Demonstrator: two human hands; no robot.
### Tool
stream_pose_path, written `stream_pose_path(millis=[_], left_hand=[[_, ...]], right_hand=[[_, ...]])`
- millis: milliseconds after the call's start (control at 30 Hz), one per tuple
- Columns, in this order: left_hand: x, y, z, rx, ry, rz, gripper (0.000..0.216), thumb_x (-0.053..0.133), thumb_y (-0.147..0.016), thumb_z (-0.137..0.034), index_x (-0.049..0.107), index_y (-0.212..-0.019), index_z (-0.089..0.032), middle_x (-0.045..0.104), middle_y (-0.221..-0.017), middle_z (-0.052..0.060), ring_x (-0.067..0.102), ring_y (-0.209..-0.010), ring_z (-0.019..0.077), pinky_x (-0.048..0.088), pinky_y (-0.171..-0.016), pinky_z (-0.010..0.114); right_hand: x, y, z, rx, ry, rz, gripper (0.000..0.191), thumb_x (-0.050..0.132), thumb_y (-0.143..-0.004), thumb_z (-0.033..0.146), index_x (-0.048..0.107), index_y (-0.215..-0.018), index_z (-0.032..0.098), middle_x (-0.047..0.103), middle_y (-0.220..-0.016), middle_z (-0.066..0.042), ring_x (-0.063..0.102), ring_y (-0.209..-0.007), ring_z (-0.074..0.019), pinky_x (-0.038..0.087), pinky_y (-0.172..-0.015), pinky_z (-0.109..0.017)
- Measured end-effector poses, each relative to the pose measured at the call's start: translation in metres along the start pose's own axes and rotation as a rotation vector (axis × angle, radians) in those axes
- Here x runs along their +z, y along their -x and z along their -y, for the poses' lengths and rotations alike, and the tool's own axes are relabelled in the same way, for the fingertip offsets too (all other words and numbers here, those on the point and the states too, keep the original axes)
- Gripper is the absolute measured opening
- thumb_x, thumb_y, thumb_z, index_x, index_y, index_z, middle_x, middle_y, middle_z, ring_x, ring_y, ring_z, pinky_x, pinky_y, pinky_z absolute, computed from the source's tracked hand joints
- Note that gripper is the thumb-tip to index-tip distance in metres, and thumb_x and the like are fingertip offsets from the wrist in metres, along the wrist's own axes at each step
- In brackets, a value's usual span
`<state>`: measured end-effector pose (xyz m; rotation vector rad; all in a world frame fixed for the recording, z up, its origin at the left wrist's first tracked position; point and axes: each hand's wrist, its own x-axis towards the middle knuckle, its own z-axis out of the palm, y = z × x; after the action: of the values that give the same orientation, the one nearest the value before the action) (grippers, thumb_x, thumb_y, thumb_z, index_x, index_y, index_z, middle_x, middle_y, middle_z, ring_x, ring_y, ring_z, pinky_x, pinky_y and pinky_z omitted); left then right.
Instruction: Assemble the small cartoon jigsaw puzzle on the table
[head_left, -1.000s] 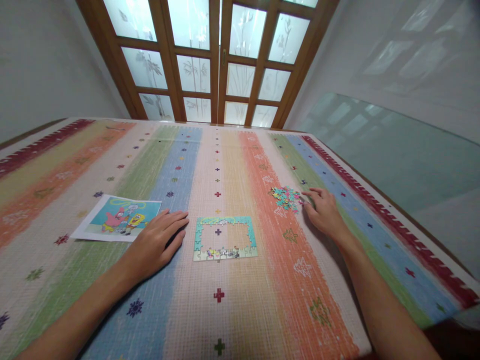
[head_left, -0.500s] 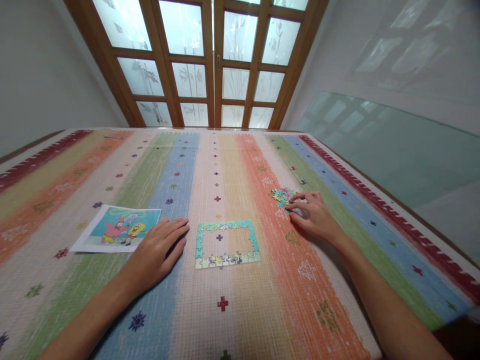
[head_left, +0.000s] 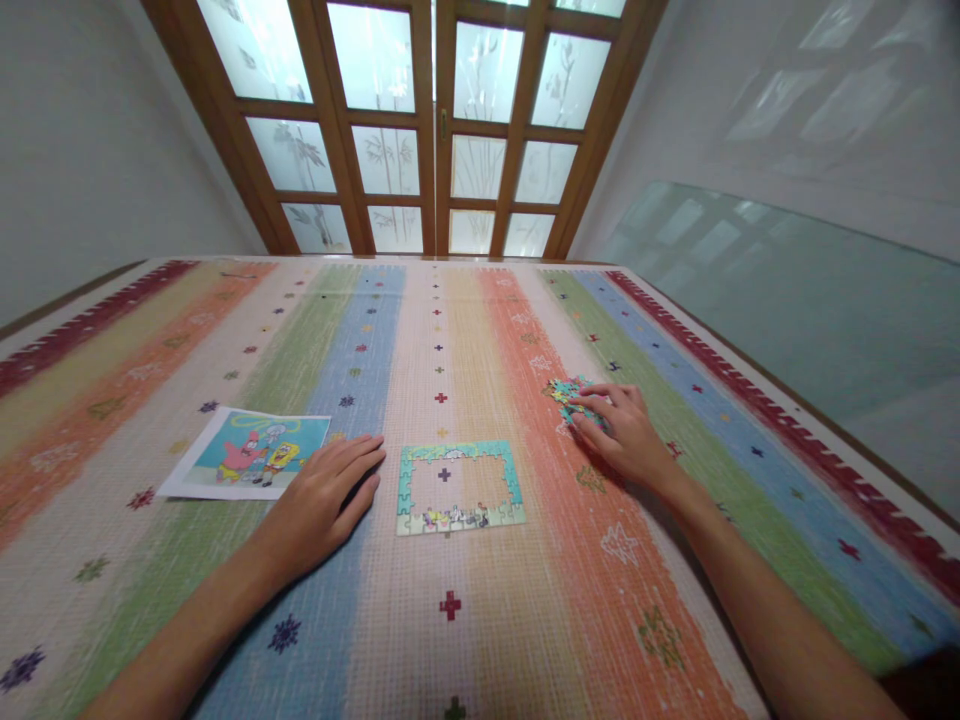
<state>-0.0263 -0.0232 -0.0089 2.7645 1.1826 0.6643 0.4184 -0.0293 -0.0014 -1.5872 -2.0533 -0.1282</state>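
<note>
Resting the left hand [head_left: 324, 503], outstretched, across the near right corner of the printed picture [head_left: 251, 452], left of the hollow puzzle border [head_left: 513, 474] on the striped tablecloth [head_left: 480, 640]; poising the right hand [head_left: 621, 432], bent at the fingers, over the pile of loose pieces [head_left: 564, 388] right of the border; cannot tell if pinching one.

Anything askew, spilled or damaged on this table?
No spill or damage visible. Slightly askew: the picture sheet, angled to the puzzle border, its lower right corner hidden by the left hand. The loose pieces sit heaped by the right hand.
</note>
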Motion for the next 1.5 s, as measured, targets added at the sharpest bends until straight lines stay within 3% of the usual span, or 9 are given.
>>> stream_pose_path(millis=[100,200,533,733,1067,1333,1500], left_hand=[[-0.001,0.000,-0.001,-0.006,-0.004,0.002,0.038,0.042,-0.104,-0.038,0.065,-0.128,-0.020,0.067,-0.136,0.012,0.062,-0.127,0.0297,0.043,-0.114,0.058],[-0.001,-0.001,-0.001,0.001,-0.010,-0.003,0.037,0.042,-0.104,-0.038,0.064,-0.128,-0.020,0.067,-0.136,0.013,0.062,-0.127,0.0293,0.043,-0.113,0.058],[0.000,-0.001,-0.001,-0.002,0.002,0.007,0.038,0.042,-0.104,-0.039,0.063,-0.129,-0.020,0.065,-0.138,0.013,0.061,-0.129,0.0296,0.042,-0.114,0.059],[-0.001,-0.001,-0.002,-0.008,-0.008,0.011,0.038,0.040,-0.105,-0.039,0.064,-0.127,-0.019,0.066,-0.137,0.013,0.061,-0.128,0.0292,0.043,-0.113,0.057],[-0.001,-0.002,-0.003,0.060,-0.051,-0.031,0.039,0.040,-0.106,-0.035,0.065,-0.125,-0.013,0.067,-0.134,0.016,0.062,-0.125,0.0299,0.046,-0.111,0.056],[0.002,0.000,-0.001,0.055,-0.044,-0.027,0.038,0.042,-0.105,-0.035,0.064,-0.126,-0.014,0.066,-0.136,0.015,0.061,-0.127,0.0300,0.045,-0.112,0.055],[0.003,0.000,0.001,0.038,-0.028,-0.027,0.038,0.042,-0.105,-0.037,0.064,-0.128,-0.016,0.065,-0.137,0.015,0.061,-0.128,0.0296,0.044,-0.113,0.055]], right_hand=[[0.008,-0.001,0.004,0.024,0.056,0.004,0.042,0.045,-0.101,0.048,0.071,-0.123,0.025,0.063,-0.127,-0.012,0.051,-0.115,-0.0356,0.041,-0.099,-0.059],[0.015,0.000,0.007,-0.023,0.078,0.056,0.040,0.044,-0.102,0.049,0.070,-0.124,0.028,0.062,-0.135,-0.008,0.046,-0.124,-0.0365,0.039,-0.102,-0.060],[0.011,0.001,0.015,-0.085,0.046,0.054,0.036,0.045,-0.102,0.046,0.073,-0.115,0.027,0.066,-0.131,-0.005,0.049,-0.121,-0.0359,0.037,-0.102,-0.059],[0.014,-0.010,0.015,-0.092,0.059,0.042,0.043,0.050,-0.098,0.050,0.064,-0.131,0.025,0.063,-0.136,-0.009,0.049,-0.122,-0.0370,0.039,-0.101,-0.057],[0.021,-0.007,0.012,-0.023,0.162,0.002,0.049,0.043,-0.100,0.051,0.061,-0.130,0.017,0.068,-0.123,-0.015,0.054,-0.112,-0.0353,0.040,-0.092,-0.049],[0.016,-0.006,0.010,0.015,0.147,-0.031,0.049,0.044,-0.099,0.052,0.063,-0.126,0.017,0.070,-0.111,-0.014,0.056,-0.101,-0.0333,0.039,-0.086,-0.046],[0.015,-0.004,0.008,0.030,0.129,-0.046,0.048,0.045,-0.098,0.051,0.064,-0.126,0.016,0.071,-0.112,-0.014,0.056,-0.104,-0.0347,0.039,-0.087,-0.047]])
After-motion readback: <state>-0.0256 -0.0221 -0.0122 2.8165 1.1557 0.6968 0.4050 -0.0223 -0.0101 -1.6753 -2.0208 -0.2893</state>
